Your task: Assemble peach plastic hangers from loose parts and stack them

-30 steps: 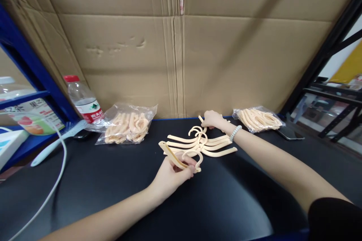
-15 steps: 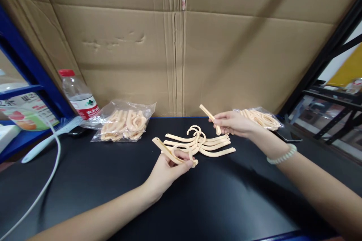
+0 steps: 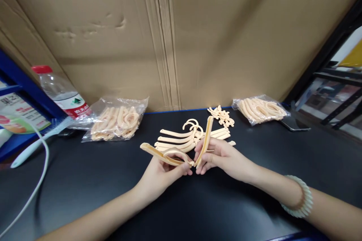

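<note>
My left hand (image 3: pixel 166 171) is closed around a cream plastic hanger arm (image 3: pixel 151 151) with a curved hook piece (image 3: pixel 177 151) at its inner end. Between thumb and fingers, my right hand (image 3: pixel 215 156) grips a second hanger arm (image 3: pixel 207 135), tilted upward with its hollow side showing. The lower end of this arm meets the end of the left-hand piece, or nearly so; I cannot tell whether they are joined. Just behind both hands, several hangers (image 3: pixel 175 140) lie stacked on the black table (image 3: pixel 169 211), their hooks pointing away. My right hand partly covers them.
Small loose cream parts (image 3: pixel 223 116) lie behind the stack. Clear bags of hanger parts sit left (image 3: pixel 115 120) and right (image 3: pixel 260 109), with a phone (image 3: pixel 295 122) by the right one. A bottle (image 3: pixel 63 94), a pale blue brush (image 3: pixel 36 145) and a white cable (image 3: pixel 45 158) are at left.
My right hand has come from the back right down to my left hand, bringing the hanger arm against or close to the left-hand piece. The small loose parts are now uncovered.
</note>
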### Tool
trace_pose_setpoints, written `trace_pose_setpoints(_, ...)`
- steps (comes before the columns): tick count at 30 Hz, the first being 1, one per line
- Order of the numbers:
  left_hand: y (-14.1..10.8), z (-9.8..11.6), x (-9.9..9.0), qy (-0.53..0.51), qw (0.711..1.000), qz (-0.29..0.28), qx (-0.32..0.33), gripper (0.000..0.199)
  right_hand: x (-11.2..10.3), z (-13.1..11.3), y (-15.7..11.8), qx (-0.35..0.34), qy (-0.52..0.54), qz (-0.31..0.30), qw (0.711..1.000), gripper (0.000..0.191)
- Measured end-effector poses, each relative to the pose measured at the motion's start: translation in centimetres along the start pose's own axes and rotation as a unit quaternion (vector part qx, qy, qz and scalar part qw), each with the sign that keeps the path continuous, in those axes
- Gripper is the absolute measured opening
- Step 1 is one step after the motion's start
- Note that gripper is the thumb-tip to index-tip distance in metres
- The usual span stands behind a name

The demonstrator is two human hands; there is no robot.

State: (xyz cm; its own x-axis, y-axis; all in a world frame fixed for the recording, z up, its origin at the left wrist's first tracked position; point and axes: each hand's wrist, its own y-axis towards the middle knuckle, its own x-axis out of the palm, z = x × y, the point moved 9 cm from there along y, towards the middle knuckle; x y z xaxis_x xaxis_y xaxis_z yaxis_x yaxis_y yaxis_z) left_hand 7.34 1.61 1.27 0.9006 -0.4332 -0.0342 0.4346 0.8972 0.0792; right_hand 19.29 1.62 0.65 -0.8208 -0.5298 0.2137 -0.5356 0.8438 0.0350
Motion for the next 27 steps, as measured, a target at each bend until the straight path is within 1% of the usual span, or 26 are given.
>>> trace_pose_setpoints(4,0.1,0.7,-0.1,0.052,0.998,-0.007,0.047,0.008,0.6,0.4,0.0,-0.022,-0.014,0.0,1.0,0.027)
trace_pose_setpoints(9,-0.1,1.3,0.1,0.092,0.993,-0.021,0.075,0.003,0.2,0.3,-0.1,-0.037,-0.021,0.048,0.998,0.022)
trace_pose_setpoints(12,-0.2,1.6,0.2,0.099,0.991,-0.023,0.09,0.003,0.1,-0.1,-0.1,-0.058,-0.031,0.054,0.996,0.021)
trace_pose_setpoints(15,-0.2,1.5,0.1,0.081,0.993,-0.024,0.084,0.003,0.4,-0.2,-0.2,-0.069,-0.055,0.048,0.995,0.023)
trace_pose_setpoints(20,-0.1,0.8,0.0,0.063,0.996,-0.032,0.057,0.003,0.5,-0.2,-0.2,-0.081,-0.079,0.053,0.992,0.025)
trace_pose_setpoints(24,0.0,1.1,-0.1,0.073,0.993,-0.026,0.085,0.005,0.7,-0.7,-0.3,-0.093,-0.111,0.047,0.988,0.027)
trace_pose_setpoints(25,0.0,1.0,-0.2,0.078,0.993,-0.024,0.086,0.006,0.8,-0.8,-0.3,-0.097,-0.119,0.045,0.987,0.027)
trace_pose_setpoints(27,0.1,0.4,-0.2,0.071,0.995,-0.021,0.065,0.007,0.8,-0.9,-0.4,-0.101,-0.131,0.043,0.985,0.029)
